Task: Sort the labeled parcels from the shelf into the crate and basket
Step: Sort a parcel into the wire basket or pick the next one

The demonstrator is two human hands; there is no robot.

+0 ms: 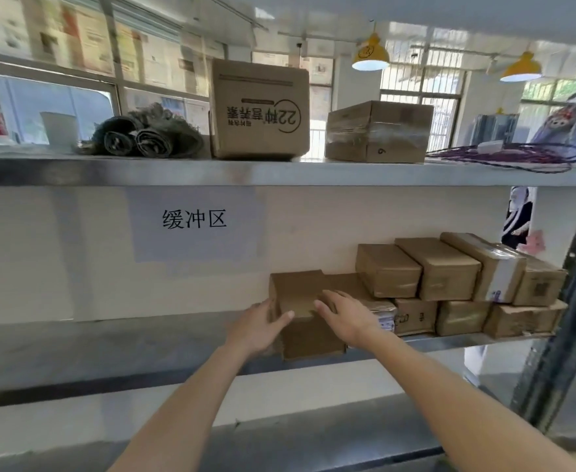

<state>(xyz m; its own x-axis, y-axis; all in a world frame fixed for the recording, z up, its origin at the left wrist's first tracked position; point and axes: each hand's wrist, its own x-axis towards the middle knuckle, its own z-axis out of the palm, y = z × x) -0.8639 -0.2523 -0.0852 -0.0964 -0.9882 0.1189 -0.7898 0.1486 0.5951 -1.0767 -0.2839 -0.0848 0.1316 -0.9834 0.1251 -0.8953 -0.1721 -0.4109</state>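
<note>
A plain brown cardboard parcel (305,315), creased and taped, juts over the front edge of the grey metal shelf (109,349), beside stacked brown parcels (450,287). The left hand (257,327) grips its left side, thumb across the front; the right hand (347,316) rests on top, fingers apparently straight.

we read "缓冲区" on the paper sign (194,221), an upside-down "22种" on the upper carton (261,109), and "6" on the taped box (378,132).
</note>
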